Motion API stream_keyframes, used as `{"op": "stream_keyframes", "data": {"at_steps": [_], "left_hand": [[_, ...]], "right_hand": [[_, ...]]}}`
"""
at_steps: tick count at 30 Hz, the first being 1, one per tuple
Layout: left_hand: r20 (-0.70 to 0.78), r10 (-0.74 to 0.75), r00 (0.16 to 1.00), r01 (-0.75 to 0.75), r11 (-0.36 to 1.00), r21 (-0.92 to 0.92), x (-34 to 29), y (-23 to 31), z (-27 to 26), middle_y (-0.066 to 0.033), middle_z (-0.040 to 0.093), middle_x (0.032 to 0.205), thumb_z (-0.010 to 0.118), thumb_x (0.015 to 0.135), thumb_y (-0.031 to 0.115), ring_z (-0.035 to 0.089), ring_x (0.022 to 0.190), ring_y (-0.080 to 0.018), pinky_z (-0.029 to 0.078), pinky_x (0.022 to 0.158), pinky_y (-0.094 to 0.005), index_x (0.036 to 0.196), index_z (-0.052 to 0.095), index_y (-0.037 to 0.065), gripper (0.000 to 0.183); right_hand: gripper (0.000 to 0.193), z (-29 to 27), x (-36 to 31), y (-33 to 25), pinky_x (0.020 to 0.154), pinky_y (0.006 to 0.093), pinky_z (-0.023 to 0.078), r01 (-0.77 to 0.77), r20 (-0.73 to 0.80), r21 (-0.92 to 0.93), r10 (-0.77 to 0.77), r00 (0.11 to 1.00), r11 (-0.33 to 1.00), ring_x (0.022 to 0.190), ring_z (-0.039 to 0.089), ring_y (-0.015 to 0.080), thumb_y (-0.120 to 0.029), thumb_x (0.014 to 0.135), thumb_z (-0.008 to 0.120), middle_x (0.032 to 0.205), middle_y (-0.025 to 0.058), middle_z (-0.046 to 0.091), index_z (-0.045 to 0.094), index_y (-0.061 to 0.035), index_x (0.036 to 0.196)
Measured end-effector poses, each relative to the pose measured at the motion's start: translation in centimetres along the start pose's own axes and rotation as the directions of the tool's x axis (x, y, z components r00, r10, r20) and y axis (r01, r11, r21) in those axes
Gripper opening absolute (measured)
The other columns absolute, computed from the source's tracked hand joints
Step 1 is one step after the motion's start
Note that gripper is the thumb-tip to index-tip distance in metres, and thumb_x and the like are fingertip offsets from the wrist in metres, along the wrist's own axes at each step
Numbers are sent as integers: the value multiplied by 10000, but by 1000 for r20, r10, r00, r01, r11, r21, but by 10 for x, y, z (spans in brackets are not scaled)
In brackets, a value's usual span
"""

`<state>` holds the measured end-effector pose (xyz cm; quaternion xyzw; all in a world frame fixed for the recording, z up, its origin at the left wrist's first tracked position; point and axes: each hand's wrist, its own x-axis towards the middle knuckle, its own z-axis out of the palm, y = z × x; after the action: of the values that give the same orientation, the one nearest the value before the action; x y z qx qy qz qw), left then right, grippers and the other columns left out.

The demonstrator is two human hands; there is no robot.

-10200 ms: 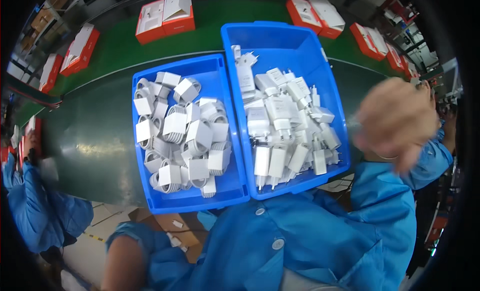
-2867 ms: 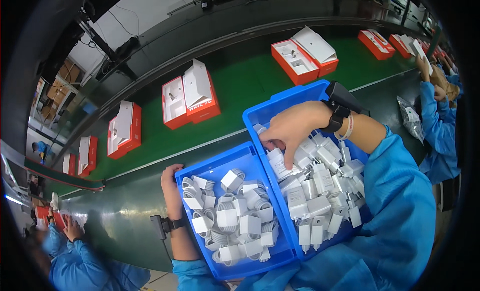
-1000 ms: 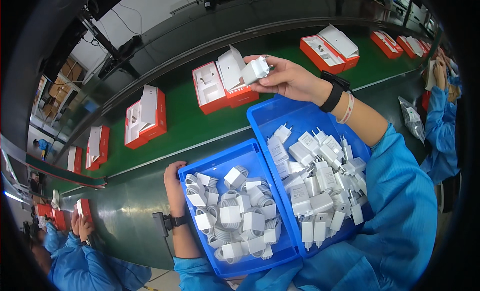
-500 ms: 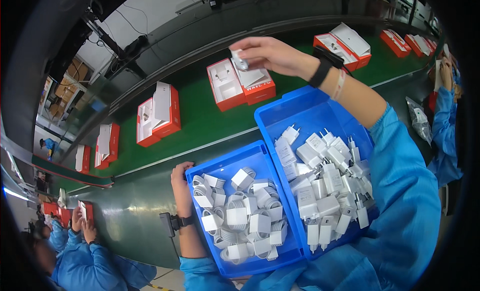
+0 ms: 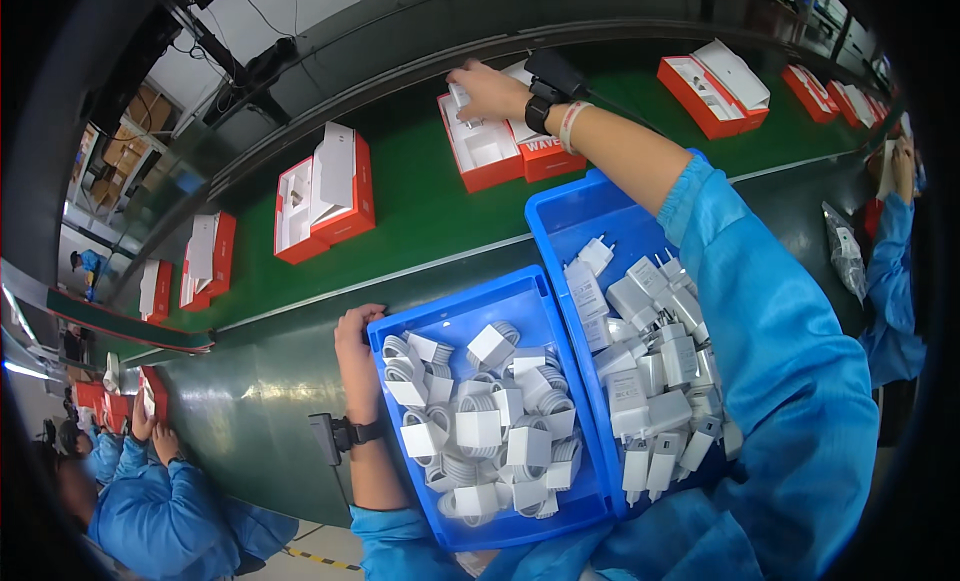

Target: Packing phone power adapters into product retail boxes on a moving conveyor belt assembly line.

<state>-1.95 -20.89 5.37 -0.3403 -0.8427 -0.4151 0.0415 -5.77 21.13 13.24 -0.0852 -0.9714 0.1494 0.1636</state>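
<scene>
My right hand (image 5: 487,93) is closed on a white charger (image 5: 460,97), over the left compartment of an open red-and-white box (image 5: 487,153). Its fingers partly cover the charger. My left hand (image 5: 357,343) curls at the far left corner of a blue bin (image 5: 452,306), gripping its edge; part of the fingers is hidden. Coiled white cables (image 5: 478,428) with white paper bands fill this bin. Against its right side stands a second blue bin (image 5: 560,213), holding many white chargers (image 5: 650,351); my right forearm passes above it.
The open box stands on a green conveyor belt (image 5: 410,238). Other open boxes stand on it, one to the left (image 5: 345,196) and one to the right (image 5: 715,91). A clear plastic bag (image 5: 845,251) lies at right. Co-workers in blue sit at lower left (image 5: 165,511) and far right.
My right hand has come down with the charger from above the box's lid side to its left compartment. My left hand stays at the bin's corner. The whole view has shifted slightly.
</scene>
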Motion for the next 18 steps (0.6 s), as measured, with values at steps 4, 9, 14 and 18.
{"op": "stream_keyframes", "data": {"at_steps": [4, 9, 14, 18], "left_hand": [[1, 14, 1000, -14, 1000, 0, 0, 2, -1, -92, 633, 856, 660, 771, 115, 576, 845, -264, 427, 816, -354, 1012, 663, 50, 249], [6, 5, 1000, -5, 1000, -11, 1, 5, 0, -98, 634, 858, 658, 774, 113, 580, 845, -264, 432, 814, -354, 1017, 664, 51, 251], [1, -5, 1000, 5, 1000, -7, -2, 2, -1, -106, 633, 861, 655, 771, 99, 579, 851, -267, 443, 806, -358, 1022, 662, 51, 255], [1, 1, 1000, -1, 1000, -8, -1, 4, -1, -103, 635, 867, 656, 770, 97, 578, 854, -269, 442, 805, -359, 1019, 661, 50, 253]], "right_hand": [[684, 5, -2, 4, 969, 443, 495, -11, 43, -19, 12, 999, 1000, 1175, 559, 398, -208, 705, 771, 1297, 201, 497, 529, -30, 1319], [568, 18, -2, 22, 899, 458, 522, 4, -77, -133, -14, 997, 991, 1066, 621, 382, -204, 686, 801, 1132, 183, 609, 609, -11, 1185], [376, 24, 3, 28, 869, 454, 522, -49, -48, -221, 39, 998, 974, 1003, 641, 372, -214, 693, 806, 942, 161, 667, 667, -13, 979], [265, 28, 0, 47, 778, 449, 550, 54, -157, -341, -114, 981, 938, 883, 694, 357, -248, 738, 783, 851, 198, 703, 716, -8, 826]]}}
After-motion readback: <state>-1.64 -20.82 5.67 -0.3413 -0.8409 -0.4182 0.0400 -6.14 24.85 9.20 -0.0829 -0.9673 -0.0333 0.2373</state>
